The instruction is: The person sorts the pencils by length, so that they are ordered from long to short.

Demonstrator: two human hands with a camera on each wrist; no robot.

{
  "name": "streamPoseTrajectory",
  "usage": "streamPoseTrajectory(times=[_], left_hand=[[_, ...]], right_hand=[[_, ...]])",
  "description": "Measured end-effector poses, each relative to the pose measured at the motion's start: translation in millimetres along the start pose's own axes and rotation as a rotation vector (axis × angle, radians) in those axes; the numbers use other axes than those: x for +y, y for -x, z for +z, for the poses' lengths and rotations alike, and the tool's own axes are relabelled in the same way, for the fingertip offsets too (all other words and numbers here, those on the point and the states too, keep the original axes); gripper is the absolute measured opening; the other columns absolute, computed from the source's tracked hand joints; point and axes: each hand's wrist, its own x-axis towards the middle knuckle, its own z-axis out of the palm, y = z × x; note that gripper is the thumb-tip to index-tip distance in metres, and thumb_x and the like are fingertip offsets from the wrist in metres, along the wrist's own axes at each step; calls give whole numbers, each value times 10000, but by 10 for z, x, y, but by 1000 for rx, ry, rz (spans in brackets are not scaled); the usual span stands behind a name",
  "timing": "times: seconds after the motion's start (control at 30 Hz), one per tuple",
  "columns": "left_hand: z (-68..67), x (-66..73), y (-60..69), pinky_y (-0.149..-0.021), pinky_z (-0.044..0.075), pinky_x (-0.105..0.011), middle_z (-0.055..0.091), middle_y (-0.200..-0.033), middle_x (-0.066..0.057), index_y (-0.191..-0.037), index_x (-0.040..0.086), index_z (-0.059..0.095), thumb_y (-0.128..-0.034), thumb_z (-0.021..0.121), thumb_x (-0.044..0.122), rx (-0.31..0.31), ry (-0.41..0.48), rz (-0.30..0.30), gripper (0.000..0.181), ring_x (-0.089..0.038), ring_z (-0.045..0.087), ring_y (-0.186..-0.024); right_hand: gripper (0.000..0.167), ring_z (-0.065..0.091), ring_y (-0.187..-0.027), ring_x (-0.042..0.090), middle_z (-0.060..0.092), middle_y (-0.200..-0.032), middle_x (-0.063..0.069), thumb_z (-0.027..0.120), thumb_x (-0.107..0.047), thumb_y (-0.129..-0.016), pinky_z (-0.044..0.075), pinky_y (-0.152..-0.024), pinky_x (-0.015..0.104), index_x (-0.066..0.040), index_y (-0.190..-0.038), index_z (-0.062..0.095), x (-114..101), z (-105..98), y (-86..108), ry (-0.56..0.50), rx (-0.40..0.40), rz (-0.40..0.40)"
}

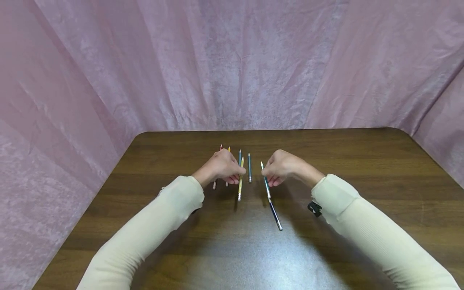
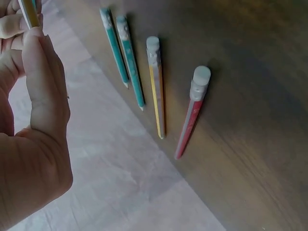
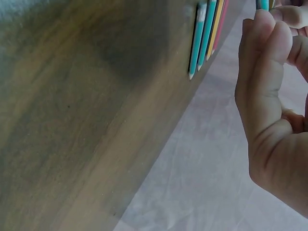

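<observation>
Between thumb and fingers my left hand (image 1: pixel 224 164) pinches a yellow pencil (image 1: pixel 240 190), its eraser end toward me. My right hand (image 1: pixel 282 167) pinches a teal pencil (image 1: pixel 267 187), tilted with its tip pointing away. Just below that pencil's eraser end is a dark blue pencil (image 1: pixel 275 214); whether the two touch I cannot tell. Two teal pencils (image 2: pixel 131 62) (image 2: pixel 114 48), an orange-yellow pencil (image 2: pixel 157 91) and a red pencil (image 2: pixel 189 122) lie in a row on the table, partly hidden behind my left hand in the head view.
The brown wooden table (image 1: pixel 362 161) has rounded far corners. Pink velvety curtains (image 1: pixel 239 64) hang behind its far edge and along the sides. A black wrist device (image 1: pixel 314 208) shows under my right sleeve. Light glares on the near tabletop.
</observation>
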Motion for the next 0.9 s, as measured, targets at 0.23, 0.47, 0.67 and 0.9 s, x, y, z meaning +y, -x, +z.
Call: streamPoseTrajectory(times=[0.23,0.47,0.67,0.9], left_hand=[[-16,46,-202,-735,634,-393,703,-683,-123,-779,-38,722,-890,727,100,23,22,-21,177,-177,695,-570],[36,122,-404,-751,632,-384,680,-645,-106,-766,-35,684,-887,729,80,53,31,-77,173,-139,648,-500],[59,206,-588,-729,635,-352,693,-639,-100,-812,-42,702,-896,731,129,65,-71,-122,193,-114,622,-446],[38,236,-705,-712,634,-332,693,-641,-93,-879,-35,668,-905,729,147,66,-137,-158,193,-119,625,-445]], right_hand=[[138,646,-563,117,658,-661,88,566,11,-898,599,-562,230,114,-953,639,2,-70,-133,9,14,-4],[84,631,-545,107,646,-640,76,578,18,-896,588,-550,215,66,-862,636,8,-97,-266,10,31,11],[92,624,-538,97,637,-634,68,570,18,-910,577,-535,204,56,-854,632,24,-124,-333,15,45,25],[86,635,-549,101,645,-646,76,606,6,-915,588,-547,207,46,-840,623,58,-128,-428,5,57,27]])
